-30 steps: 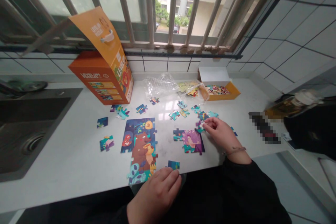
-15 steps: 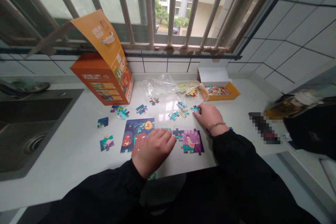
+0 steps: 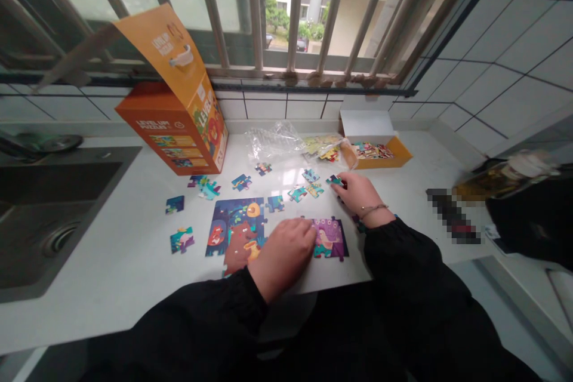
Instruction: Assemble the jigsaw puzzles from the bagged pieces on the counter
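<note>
My right hand (image 3: 362, 196) pinches a small dark teal puzzle piece (image 3: 334, 180) between thumb and fingertips, just above the countertop. My left hand (image 3: 286, 253) lies with fingers curled and pressed together at the left edge of a joined purple puzzle section with a bird (image 3: 330, 237). Its fingertips are hidden, and it covers part of the pieces there. Left of it is a larger joined section with a brown bear (image 3: 239, 236), its lower right partly behind the hand. A loose blue piece (image 3: 275, 203) sits by that section's right edge.
Several loose puzzle pieces (image 3: 242, 182) are scattered behind and to the left. An orange puzzle box (image 3: 174, 131) stands open beside the sink (image 3: 58, 203). Clear plastic wrapping (image 3: 273, 142) and a yellow open box (image 3: 385, 158) of pieces are at the back. A bottle (image 3: 496, 176) stands right.
My left hand has moved right to the purple section, uncovering more of the bear section and a loose blue piece. My right hand has picked up the dark teal piece.
</note>
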### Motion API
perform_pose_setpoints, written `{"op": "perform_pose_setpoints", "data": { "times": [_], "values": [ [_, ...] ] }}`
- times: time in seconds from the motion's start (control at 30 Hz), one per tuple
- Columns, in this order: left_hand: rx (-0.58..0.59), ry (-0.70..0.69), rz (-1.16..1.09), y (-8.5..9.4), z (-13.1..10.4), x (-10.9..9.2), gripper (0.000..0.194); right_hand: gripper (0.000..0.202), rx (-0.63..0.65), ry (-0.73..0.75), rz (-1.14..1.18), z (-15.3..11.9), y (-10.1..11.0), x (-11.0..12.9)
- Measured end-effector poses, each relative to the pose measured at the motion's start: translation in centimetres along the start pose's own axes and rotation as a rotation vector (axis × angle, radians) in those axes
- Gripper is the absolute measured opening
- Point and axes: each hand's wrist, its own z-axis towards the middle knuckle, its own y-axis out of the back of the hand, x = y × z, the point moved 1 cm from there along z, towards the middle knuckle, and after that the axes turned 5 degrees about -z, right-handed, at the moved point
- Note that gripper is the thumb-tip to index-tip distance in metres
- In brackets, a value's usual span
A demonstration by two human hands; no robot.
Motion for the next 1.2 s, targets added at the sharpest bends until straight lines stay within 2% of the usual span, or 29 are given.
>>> {"op": "perform_pose_setpoints", "data": {
  "times": [0.13,0.2,0.3,0.47,0.6,0.67,0.77,1.0,1.2],
  "values": [
    [-0.013,-0.019,-0.082,-2.7,-1.0,-3.8,0.063,0.03,0.069,-0.003,0.167,-2.8,0.2,0.2],
    [0.004,-0.002,-0.071,-3.8,-1.7,-4.7,0.069,0.036,0.139,-0.036,0.401,-4.0,0.0,0.3],
    [-0.004,0.015,-0.063,-4.7,-2.7,-5.0,0.069,0.044,0.238,-0.107,0.702,-5.0,-0.6,0.4],
    [-0.008,0.006,-0.035,-5.1,-4.0,-5.0,0.073,0.027,0.368,-0.044,0.594,-5.0,-1.2,0.9],
    [0.023,-0.016,-0.011,-5.4,-4.3,-4.9,0.072,0.032,0.395,0.051,0.515,-4.7,-1.4,2.0],
    [0.034,-0.015,-0.006,-5.5,-4.3,-4.9,0.072,0.027,0.414,0.089,0.468,-4.7,-1.5,2.5],
    [0.029,-0.001,-0.015,-5.3,-4.4,-4.9,0.073,0.021,0.394,0.104,0.386,-4.7,-1.5,2.9],
    [0.028,0.033,-0.029,-5.2,-4.2,-5.0,0.074,0.021,0.346,0.109,0.317,-4.6,-1.4,3.5],
    [0.016,0.025,-0.023,-5.3,-4.3,-5.0,0.07,0.023,0.377,0.091,0.414,-4.5,-1.6,3.5]
  ]
}}
